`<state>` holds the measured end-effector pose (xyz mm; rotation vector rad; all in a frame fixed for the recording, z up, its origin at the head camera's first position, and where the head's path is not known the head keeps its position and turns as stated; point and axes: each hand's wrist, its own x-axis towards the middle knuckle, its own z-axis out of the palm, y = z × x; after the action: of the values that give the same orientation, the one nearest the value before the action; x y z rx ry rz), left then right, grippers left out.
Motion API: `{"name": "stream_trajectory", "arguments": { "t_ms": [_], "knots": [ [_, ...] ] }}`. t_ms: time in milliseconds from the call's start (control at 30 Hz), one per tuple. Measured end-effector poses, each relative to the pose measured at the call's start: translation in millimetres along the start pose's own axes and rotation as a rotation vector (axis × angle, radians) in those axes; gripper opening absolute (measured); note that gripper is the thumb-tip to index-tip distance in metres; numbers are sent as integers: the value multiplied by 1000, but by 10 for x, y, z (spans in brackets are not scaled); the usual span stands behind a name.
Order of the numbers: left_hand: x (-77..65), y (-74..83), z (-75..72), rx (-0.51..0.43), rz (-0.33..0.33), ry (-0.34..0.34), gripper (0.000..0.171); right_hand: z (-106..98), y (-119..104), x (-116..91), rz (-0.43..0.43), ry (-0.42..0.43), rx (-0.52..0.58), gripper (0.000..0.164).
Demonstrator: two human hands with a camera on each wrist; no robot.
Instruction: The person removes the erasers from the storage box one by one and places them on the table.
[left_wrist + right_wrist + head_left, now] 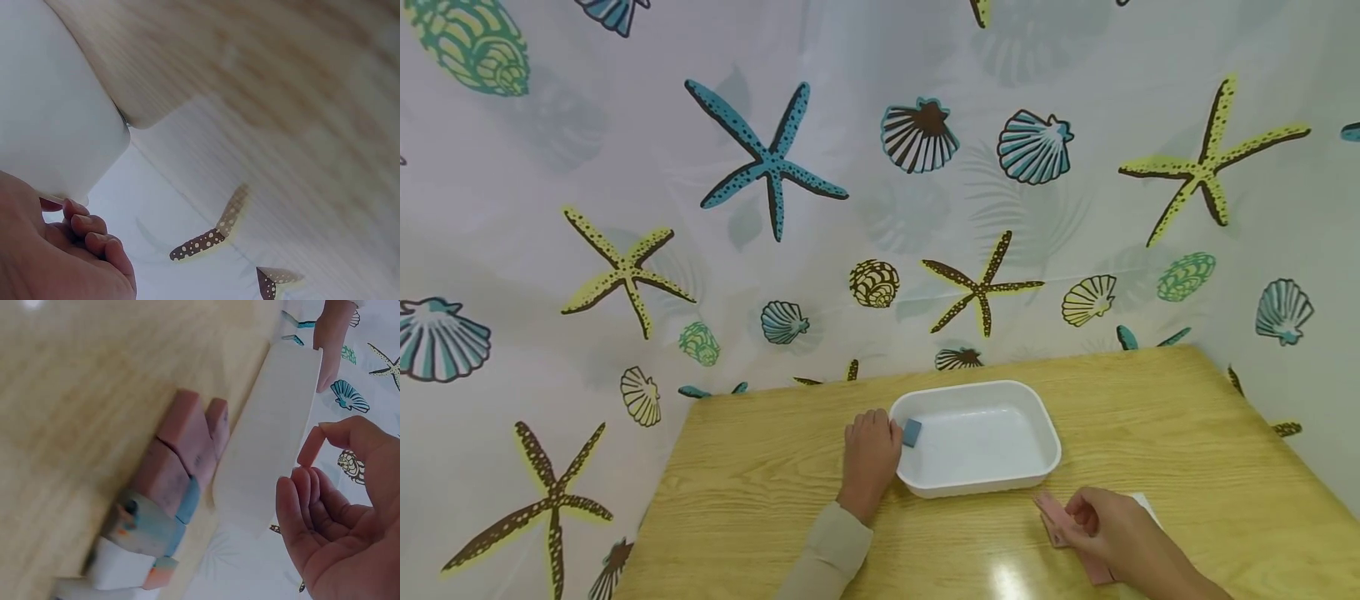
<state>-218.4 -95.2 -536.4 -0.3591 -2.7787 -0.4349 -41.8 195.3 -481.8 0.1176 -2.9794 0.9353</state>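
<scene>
A white plastic tub [977, 483] stands on the wooden table, and a small blue-grey block [912, 432] lies inside at its left end. My left hand [871, 454] grips the tub's left rim with curled fingers. In the left wrist view, the fingertips [84, 219] are right at the rim. My right hand [1123, 529], in front of the tub's right side, pinches a small reddish-pink block [311, 445] between thumb and finger. Below it, in the right wrist view, lie pink blocks [181, 431], blue blocks [189, 501] and a white block [122, 565], set close together.
The wooden table [752, 467] extends to both sides of the tub. Behind and beside it hangs a white curtain [835, 275] printed with starfish and shells. An orange and teal block [160, 575] sits at the end of the block group.
</scene>
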Motion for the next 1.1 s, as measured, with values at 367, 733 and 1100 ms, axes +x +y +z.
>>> {"name": "stream_trajectory", "arguments": {
  "t_ms": [367,733,1100],
  "knots": [
    [-14,-22,1,-16,-6,-4,24,212,132,-231,120,-77,51,24],
    [5,10,-17,-22,-9,-11,25,369,123,-251,354,-172,40,31],
    [-5,12,-28,-30,-7,-19,26,442,112,-254,315,-152,-48,33]
  ]
}}
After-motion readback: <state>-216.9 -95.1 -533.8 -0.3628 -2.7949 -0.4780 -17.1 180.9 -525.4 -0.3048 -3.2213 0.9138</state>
